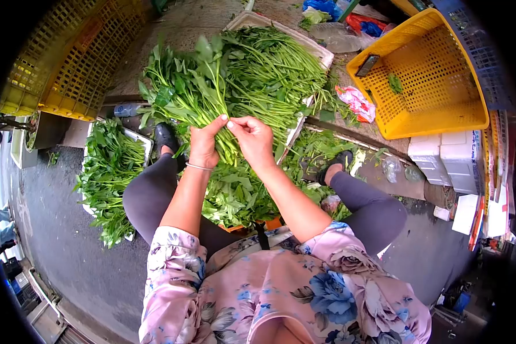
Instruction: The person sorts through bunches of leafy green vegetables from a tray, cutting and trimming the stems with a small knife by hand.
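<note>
My left hand (204, 143) is closed round the lower stems of a bunch of leafy greens (183, 94), whose leaves point up and away from me. My right hand (254, 139) pinches at the stems beside it, thumb and forefinger meeting near my left thumb. Just beyond my hands, a white tray (325, 56) holds a thick layer of long-stemmed greens (269, 69). Below my wrists, between my legs, lies a heap of loose leafy greens (232, 195), with an orange edge (272, 223) showing under it.
Another tray of greens (112, 172) stands at the left. A yellow crate (436, 97) with a phone (367, 65) on its side is at the upper right, by a red-white plastic bag (355, 104). Stacked yellow crates (92, 57) stand upper left; white foam boxes (450, 155) are at the right.
</note>
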Demonstrator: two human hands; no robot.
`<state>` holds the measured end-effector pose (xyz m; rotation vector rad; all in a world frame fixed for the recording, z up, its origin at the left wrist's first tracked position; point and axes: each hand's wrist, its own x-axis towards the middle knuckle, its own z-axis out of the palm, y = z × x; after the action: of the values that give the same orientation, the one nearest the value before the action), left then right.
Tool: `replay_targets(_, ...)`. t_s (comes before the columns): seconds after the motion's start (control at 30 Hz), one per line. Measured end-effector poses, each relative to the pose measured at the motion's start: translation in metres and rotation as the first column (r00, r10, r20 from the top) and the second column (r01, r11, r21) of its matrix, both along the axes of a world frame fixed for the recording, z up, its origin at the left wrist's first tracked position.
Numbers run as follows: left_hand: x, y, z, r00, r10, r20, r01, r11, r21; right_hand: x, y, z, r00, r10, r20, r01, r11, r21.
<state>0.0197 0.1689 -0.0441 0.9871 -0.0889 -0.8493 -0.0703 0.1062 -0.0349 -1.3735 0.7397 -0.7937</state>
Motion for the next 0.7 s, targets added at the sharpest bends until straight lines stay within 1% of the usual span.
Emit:
replay_targets(0.07, 0.000, 0.000, -0.003, 0.997, 0.030, 0.068, -0.031, 0.999, 0.012, 0.001, 0.002, 0.008, 0.996, 0.054, -0.075, -0.055, 0.998, -0.016)
replay_targets(0.1, -0.001, 0.000, 0.001, 0.999, 0.049, 0.007, -0.049, 0.999, -0.007, 0.001, 0.002, 0.010, 0.993, 0.050, -0.111, -0.053, 0.998, -0.026)
replay_targets(0.27, 0.002, 0.003, -0.003, 0.999, 0.028, -0.024, -0.028, 1.000, -0.001, 0.003, 0.001, 0.016, 0.992, 0.079, -0.095, -0.086, 0.994, -0.069)
replay_targets(0.33, 0.004, 0.006, -0.001, 0.973, -0.016, -0.232, 0.024, 0.999, 0.034, 0.003, 0.000, 0.020, 0.983, 0.099, -0.151, -0.115, 0.989, -0.098)
replay_targets(0.37, 0.006, 0.006, -0.007, 0.977, 0.016, -0.214, -0.007, 0.999, 0.044, 0.004, 0.001, 0.022, 0.980, 0.118, -0.161, -0.130, 0.989, -0.069)
replay_targets(0.4, 0.007, 0.004, -0.006, 0.980, 0.044, -0.195, -0.035, 0.998, 0.051, 0.008, 0.003, 0.020, 0.992, 0.077, -0.104, -0.088, 0.991, -0.101)
replay_targets(0.47, 0.009, 0.005, 0.000, 0.973, 0.045, -0.225, -0.037, 0.999, 0.036, 0.004, 0.005, 0.018, 0.982, 0.046, -0.182, -0.075, 0.985, -0.158)
replay_targets(0.5, 0.007, 0.003, 0.007, 0.974, 0.056, -0.220, -0.058, 0.998, -0.002, 0.002, 0.004, 0.016, 0.986, 0.044, -0.162, -0.068, 0.987, -0.143)
replay_targets(0.53, 0.008, 0.002, 0.008, 0.970, 0.045, -0.237, -0.047, 0.999, 0.000, -0.002, 0.003, 0.014, 0.986, 0.041, -0.163, -0.065, 0.987, -0.146)
replay_targets(0.6, 0.009, 0.001, 0.009, 0.967, 0.062, -0.246, -0.056, 0.998, 0.030, -0.013, 0.003, 0.011, 0.992, -0.061, -0.113, 0.053, 0.996, -0.073)
replay_targets(0.63, 0.011, 0.002, 0.006, 0.976, 0.043, -0.213, -0.037, 0.999, 0.032, -0.022, -0.001, 0.016, 0.987, -0.054, -0.153, 0.069, 0.993, 0.095)
replay_targets(0.67, 0.013, 0.001, 0.003, 0.976, 0.058, -0.212, -0.057, 0.998, 0.013, -0.031, -0.008, 0.006, 0.989, -0.078, -0.128, 0.103, 0.973, 0.204)
replay_targets(0.7, 0.010, 0.002, 0.013, 0.980, 0.035, -0.197, -0.034, 0.999, 0.008, -0.037, -0.011, 0.006, 0.978, -0.196, -0.064, 0.207, 0.921, 0.329)
